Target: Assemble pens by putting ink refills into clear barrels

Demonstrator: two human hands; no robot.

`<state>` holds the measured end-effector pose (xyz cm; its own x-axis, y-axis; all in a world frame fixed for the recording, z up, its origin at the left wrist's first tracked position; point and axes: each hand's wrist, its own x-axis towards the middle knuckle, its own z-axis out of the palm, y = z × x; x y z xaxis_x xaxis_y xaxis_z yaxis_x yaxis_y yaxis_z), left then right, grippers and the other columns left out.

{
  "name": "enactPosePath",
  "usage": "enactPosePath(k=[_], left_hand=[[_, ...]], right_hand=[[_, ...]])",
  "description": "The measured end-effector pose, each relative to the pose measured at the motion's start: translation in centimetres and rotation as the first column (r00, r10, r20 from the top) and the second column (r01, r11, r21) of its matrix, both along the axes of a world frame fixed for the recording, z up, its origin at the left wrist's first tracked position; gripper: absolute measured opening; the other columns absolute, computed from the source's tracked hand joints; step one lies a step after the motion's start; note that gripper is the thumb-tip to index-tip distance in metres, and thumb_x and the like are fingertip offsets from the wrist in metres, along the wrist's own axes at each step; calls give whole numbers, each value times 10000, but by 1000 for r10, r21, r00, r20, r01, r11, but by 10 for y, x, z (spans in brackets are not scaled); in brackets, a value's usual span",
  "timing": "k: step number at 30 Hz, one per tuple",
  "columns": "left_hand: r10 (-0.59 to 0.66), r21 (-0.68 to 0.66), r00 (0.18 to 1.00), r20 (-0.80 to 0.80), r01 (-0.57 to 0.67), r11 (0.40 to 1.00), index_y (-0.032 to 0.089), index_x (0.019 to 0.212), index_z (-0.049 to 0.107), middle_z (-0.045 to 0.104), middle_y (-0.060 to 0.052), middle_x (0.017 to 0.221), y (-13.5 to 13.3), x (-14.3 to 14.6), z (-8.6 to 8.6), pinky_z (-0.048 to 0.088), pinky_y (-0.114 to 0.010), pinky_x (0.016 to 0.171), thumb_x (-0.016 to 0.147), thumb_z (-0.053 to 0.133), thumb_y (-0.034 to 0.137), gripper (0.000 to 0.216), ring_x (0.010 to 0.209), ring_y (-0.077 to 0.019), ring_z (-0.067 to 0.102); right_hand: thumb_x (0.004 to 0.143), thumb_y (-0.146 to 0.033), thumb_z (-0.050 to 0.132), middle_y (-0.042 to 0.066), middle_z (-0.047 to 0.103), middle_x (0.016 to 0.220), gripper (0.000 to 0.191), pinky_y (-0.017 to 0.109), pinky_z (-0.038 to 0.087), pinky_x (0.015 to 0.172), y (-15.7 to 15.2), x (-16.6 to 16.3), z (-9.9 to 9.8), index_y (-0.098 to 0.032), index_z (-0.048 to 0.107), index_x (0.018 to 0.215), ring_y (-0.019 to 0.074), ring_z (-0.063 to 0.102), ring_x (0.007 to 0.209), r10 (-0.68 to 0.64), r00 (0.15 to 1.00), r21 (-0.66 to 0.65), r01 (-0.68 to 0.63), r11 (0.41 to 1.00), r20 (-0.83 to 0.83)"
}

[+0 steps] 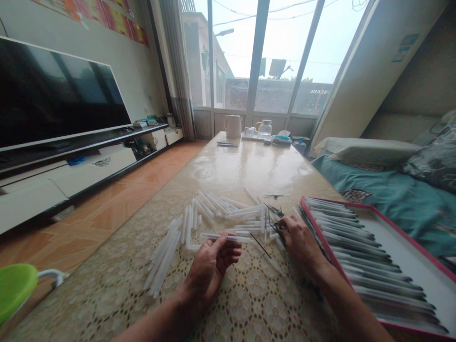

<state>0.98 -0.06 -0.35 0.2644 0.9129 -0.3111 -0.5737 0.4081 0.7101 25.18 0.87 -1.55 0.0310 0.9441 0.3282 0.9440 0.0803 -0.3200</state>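
Observation:
My left hand is closed around a white, see-through pen barrel, held roughly level just above the table between thumb and fingers. My right hand reaches down into a small heap of thin black pen refills, its fingers bent and pinching at them; the fingertips are partly hidden. One black refill slants between the hands, near another pale barrel. Beyond my left hand, a loose pile of white barrels spreads over the table, with more barrels bunched at its left.
A red-edged box at the right holds a row of pens with dark ends. At the table's far end are a beige jug, a glass pitcher and a tissue pack. A green stool stands at the lower left.

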Motion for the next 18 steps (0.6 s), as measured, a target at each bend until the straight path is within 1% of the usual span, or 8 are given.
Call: enactPosePath(k=[4, 7, 8, 10, 12, 14, 16, 18], left_hand=[[11, 22, 1000, -10, -11, 1000, 85, 814, 655, 706, -92, 706, -1, 0, -2, 501, -219, 556, 844, 557, 173, 135, 592, -138, 643], [15, 25, 1000, -6, -14, 1000, 85, 811, 651, 707, -94, 700, -1, 0, -2, 502, -217, 557, 847, 553, 173, 137, 586, -136, 642], [17, 20, 1000, -4, -17, 1000, 84, 812, 650, 707, -94, 698, -1, 0, -1, 502, -216, 557, 849, 549, 168, 136, 584, -135, 642], [28, 10, 1000, -2, -28, 1000, 83, 818, 649, 708, -97, 703, 0, 0, 0, 504, -214, 561, 851, 544, 157, 133, 589, -134, 644], [42, 1, 999, -1, -42, 999, 82, 819, 649, 708, -98, 704, 0, 0, 1, 506, -213, 563, 850, 543, 151, 131, 593, -135, 646], [51, 0, 999, 1, -51, 999, 82, 824, 652, 708, -97, 704, 0, 0, 1, 508, -212, 566, 848, 546, 150, 128, 597, -136, 647], [56, 3, 998, 7, -56, 998, 84, 832, 655, 708, -94, 703, 1, 0, 1, 509, -212, 568, 848, 547, 155, 130, 596, -135, 647], [55, 4, 998, 14, -55, 998, 86, 838, 656, 709, -93, 703, 1, 0, 1, 511, -214, 570, 850, 546, 158, 133, 596, -135, 646]], right_hand=[[820, -102, 450, 66, 571, 819, 164, 280, 424, 722, 2, 3, -2, -181, 590, 784, 193, 560, 797, -17, 1000, 7, 17, 1000, -9], [831, -125, 447, 71, 585, 833, 155, 311, 420, 746, -1, -1, 5, -190, 578, 780, 215, 560, 832, -2, 1000, 70, 4, 998, -23], [838, -140, 447, 70, 592, 841, 143, 316, 421, 748, -3, -5, 9, -192, 573, 795, 217, 564, 837, 23, 998, 97, -17, 995, -60], [861, -183, 444, 51, 603, 820, 121, 296, 434, 702, -9, -16, 18, -196, 564, 849, 194, 581, 774, 108, 972, 119, -84, 989, -209], [885, -240, 442, 17, 601, 740, 127, 256, 440, 614, -17, -31, 24, -197, 561, 886, 153, 579, 651, 193, 887, 87, -172, 981, -419], [879, -289, 480, -5, 596, 682, 136, 234, 445, 572, -23, -45, 27, -194, 577, 875, 132, 572, 593, 244, 765, 69, -253, 965, -597], [853, -294, 532, -1, 617, 704, 123, 230, 464, 587, -27, -57, 26, -189, 592, 873, 129, 588, 613, 264, 655, 79, -297, 952, -708], [826, -261, 570, 10, 641, 757, 110, 238, 480, 625, -29, -63, 23, -185, 598, 901, 134, 607, 658, 269, 614, 90, -307, 948, -742]])
